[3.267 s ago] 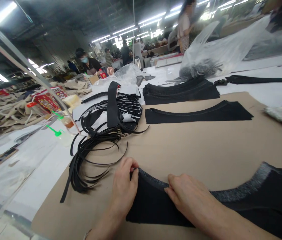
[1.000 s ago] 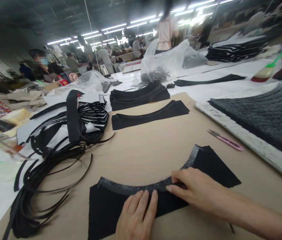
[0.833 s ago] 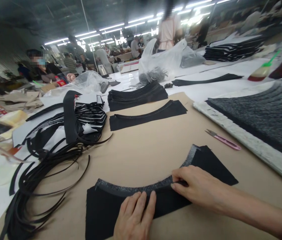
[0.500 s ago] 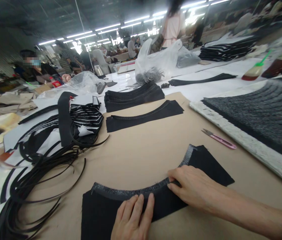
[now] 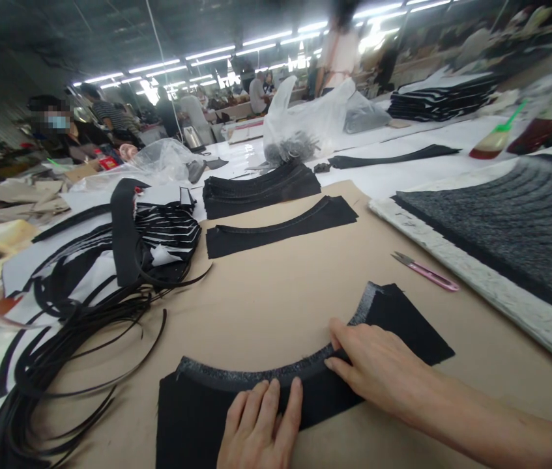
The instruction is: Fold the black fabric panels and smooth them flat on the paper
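In front of me lies a black fabric piece (image 5: 190,423) with a concave upper edge. A speckled grey strip (image 5: 227,374) runs along that curve. My left hand (image 5: 262,426) rests on the piece just below the strip, palm down, its fingers stretched out and slightly apart. Farther right, my right hand (image 5: 378,365) pinches the curved edge between thumb and fingers; part of the strip is hidden beneath it. Beyond it, the fabric's right end lies flat on the tan sheet.
Pink-handled thread snips (image 5: 426,271) lie at the right, near a white-edged board (image 5: 432,234) bearing grey fabric pieces. Another curved black piece (image 5: 280,228) and a black stack (image 5: 261,189) lie farther back. Thin black strips (image 5: 60,378) tangle at the left.
Both hands stay nearly in place on the fabric; the right fingers shift only slightly at the edge. The whole view has moved a little.
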`<act>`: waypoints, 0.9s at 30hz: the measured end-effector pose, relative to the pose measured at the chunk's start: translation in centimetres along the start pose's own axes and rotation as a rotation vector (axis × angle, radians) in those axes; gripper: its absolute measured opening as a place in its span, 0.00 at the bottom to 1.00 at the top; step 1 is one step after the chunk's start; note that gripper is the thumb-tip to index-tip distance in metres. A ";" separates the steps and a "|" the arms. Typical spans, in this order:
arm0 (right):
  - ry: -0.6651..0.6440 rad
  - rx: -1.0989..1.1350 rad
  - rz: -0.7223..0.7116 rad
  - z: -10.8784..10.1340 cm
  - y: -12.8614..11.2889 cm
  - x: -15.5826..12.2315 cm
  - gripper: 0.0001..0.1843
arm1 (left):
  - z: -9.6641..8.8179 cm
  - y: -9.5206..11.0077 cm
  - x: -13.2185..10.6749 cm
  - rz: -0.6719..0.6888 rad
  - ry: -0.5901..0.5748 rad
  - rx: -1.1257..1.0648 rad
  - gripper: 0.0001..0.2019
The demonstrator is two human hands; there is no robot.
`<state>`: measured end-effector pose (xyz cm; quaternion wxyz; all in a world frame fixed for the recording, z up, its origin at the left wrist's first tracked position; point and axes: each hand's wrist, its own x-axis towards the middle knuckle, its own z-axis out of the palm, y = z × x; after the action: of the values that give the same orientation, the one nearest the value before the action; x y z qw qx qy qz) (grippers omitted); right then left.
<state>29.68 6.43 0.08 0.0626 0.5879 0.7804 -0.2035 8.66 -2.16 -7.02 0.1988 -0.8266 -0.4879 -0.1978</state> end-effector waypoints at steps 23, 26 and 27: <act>-0.033 0.182 -0.022 -2.8 4.5 0.1 0.10 | 2.4 3.9 3.6 0.053 -0.004 -0.142 0.21; -0.041 0.153 0.002 -3.2 5.2 0.4 0.05 | 2.6 3.9 3.9 0.060 0.036 -0.123 0.19; -0.036 0.141 -0.001 -3.3 5.3 0.5 0.05 | 2.6 3.9 3.9 0.066 0.038 -0.110 0.19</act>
<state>34.96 9.36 1.57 0.0348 0.5868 0.7630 -0.2687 14.16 0.33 -7.71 0.1686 -0.8481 -0.4448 -0.2334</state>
